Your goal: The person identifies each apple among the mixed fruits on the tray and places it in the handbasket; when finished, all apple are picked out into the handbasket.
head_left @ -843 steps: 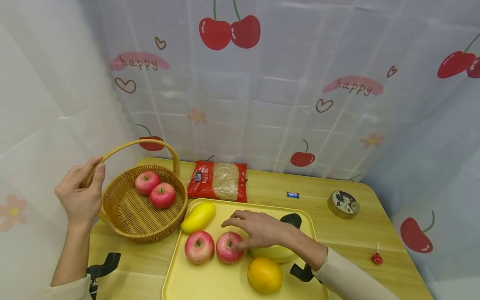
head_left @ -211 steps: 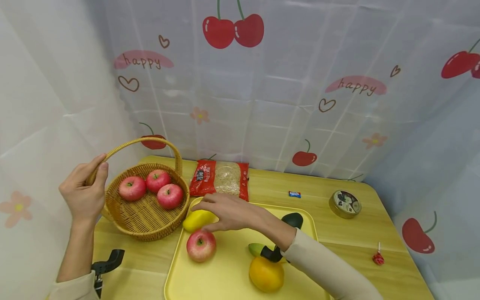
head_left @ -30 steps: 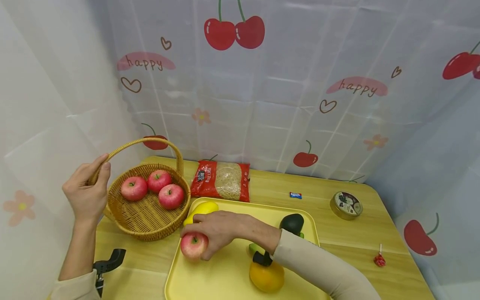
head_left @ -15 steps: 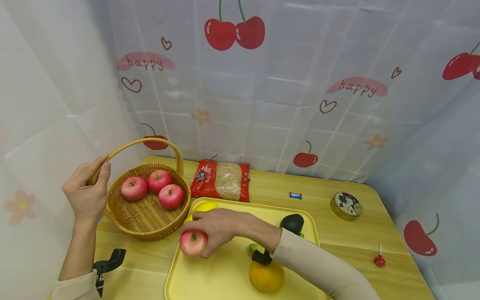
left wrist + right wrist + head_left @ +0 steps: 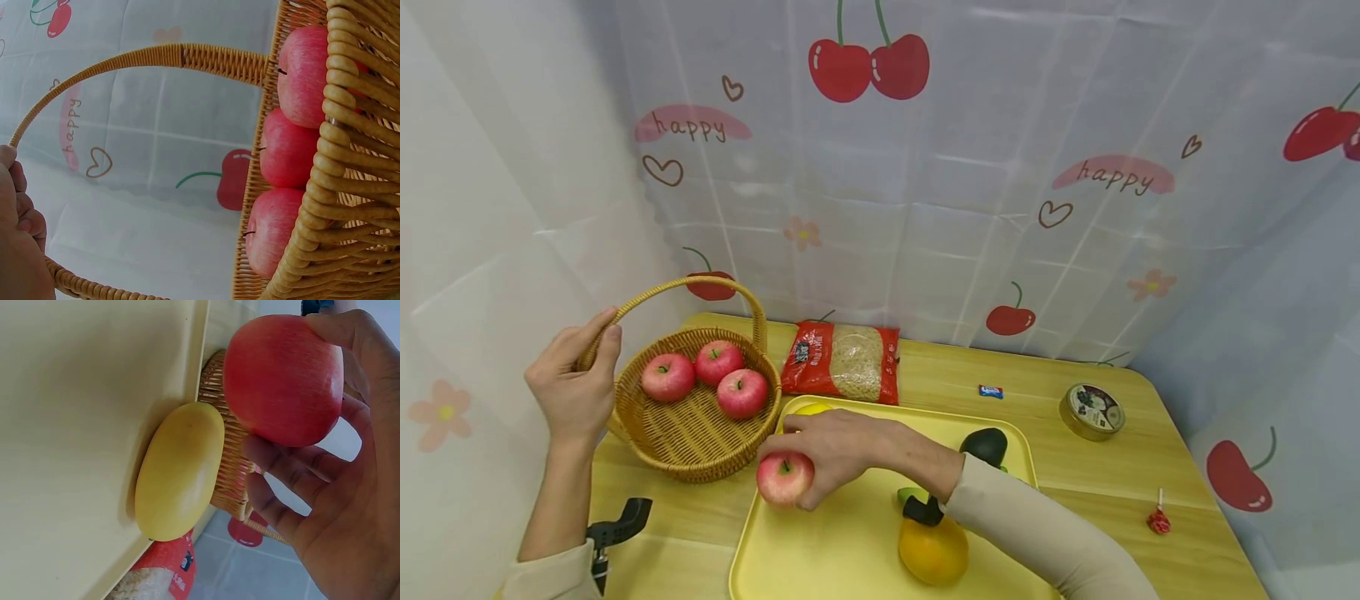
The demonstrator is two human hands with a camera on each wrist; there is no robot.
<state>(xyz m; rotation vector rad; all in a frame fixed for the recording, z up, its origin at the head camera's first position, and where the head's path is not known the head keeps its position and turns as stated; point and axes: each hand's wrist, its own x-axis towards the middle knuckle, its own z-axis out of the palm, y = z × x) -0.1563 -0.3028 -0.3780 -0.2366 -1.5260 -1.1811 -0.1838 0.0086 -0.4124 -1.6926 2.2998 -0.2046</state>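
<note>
My left hand [image 5: 572, 375] grips the arched handle of a wicker basket [image 5: 688, 442] at the left. Three red apples [image 5: 742, 393] lie inside it; the left wrist view shows them behind the woven rim [image 5: 312, 187]. In my right hand [image 5: 835, 450] is another red apple [image 5: 784, 482], held between thumb and fingers above the left side of the yellow tray [image 5: 842, 542]. The right wrist view has this apple [image 5: 284, 381] off the tray surface, near a yellow mango [image 5: 181, 472]. From the head, my right hand hides most of that mango.
An orange-yellow mango [image 5: 933, 554], a dark green avocado [image 5: 984, 447] and a partly hidden green fruit [image 5: 910, 497] lie on the tray. Around it are a red noodle packet [image 5: 842, 362], a small blue wrapper [image 5: 991, 391], a round tin [image 5: 1092, 411] and a lollipop [image 5: 1158, 521].
Since the oldest frame, the basket's apples have gone from two to three. My right hand has gripped the last tray apple and raised it slightly, shifting left. The left hand keeps its hold.
</note>
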